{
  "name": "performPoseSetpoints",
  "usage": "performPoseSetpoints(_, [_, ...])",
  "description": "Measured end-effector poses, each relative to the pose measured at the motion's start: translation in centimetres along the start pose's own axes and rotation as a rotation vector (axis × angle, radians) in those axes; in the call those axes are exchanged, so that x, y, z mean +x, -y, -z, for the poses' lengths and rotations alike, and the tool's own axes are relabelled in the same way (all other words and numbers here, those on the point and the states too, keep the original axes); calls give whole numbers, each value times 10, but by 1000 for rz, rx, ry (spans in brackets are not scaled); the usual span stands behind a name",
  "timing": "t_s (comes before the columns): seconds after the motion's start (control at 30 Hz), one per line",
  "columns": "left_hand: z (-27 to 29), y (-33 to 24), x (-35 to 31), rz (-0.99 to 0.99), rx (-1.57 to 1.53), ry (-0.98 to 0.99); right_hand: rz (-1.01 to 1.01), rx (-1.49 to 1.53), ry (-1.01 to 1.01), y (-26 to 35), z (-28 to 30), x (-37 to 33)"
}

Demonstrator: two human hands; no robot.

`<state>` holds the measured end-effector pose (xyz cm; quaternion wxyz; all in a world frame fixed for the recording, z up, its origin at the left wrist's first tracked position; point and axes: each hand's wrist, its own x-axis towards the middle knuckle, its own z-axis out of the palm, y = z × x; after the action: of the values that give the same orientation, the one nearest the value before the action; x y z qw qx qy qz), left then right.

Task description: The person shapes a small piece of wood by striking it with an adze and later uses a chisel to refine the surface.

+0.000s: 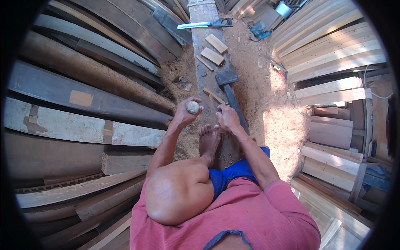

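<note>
My left hand (183,116) is wrapped round an upright tool with a round, pale, worn handle end (192,107); its lower part is hidden. To its right, my right hand (228,119) is closed, with a small dark thing at its fingertips that I cannot make out. Thin wood strips (213,95) lie just ahead of it. Beside the right hand rests a mallet (227,77) with a dark block head, its long handle running back past my wrist. Below and between the hands, my bare foot is planted on the narrow plank bench (204,39).
Two pale wood blocks (212,56) and a handsaw (204,24) lie farther up the bench. A teal power tool (259,31) sits on the sawdust-covered floor (254,75). Stacked boards (83,100) crowd the left; more lumber (329,50) lines the right.
</note>
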<state>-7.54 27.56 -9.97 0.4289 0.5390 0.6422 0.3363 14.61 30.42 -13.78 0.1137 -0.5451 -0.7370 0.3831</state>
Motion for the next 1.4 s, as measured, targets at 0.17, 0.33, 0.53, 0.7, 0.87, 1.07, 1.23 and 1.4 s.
performPoseSetpoints(0.17, [-2,5,-3,30,-52,35,-30,-207,-172,18,21,52])
performPoseSetpoints(0.33, [4,-6,-4,0,-29,35,98,-374,-137,22,15,58])
performPoseSetpoints(0.53, [11,1,-7,108,-10,5,-26,-507,-78,17,-6,47])
performPoseSetpoints(0.7, [9,6,-7,95,30,6,-97,-271,16,10,9,32])
performPoseSetpoints(0.87, [4,18,-2,128,-29,29,-114,-67,114,-6,-4,-1])
performPoseSetpoints(1.07, [4,-10,0,83,-10,43,-204,-155,203,-16,-18,-1])
performPoseSetpoints(1.23, [2,-1,-1,58,-32,19,-216,-215,113,22,-12,-5])
performPoseSetpoints(1.4, [0,-13,-2,71,53,23,-184,-257,151,16,-21,7])
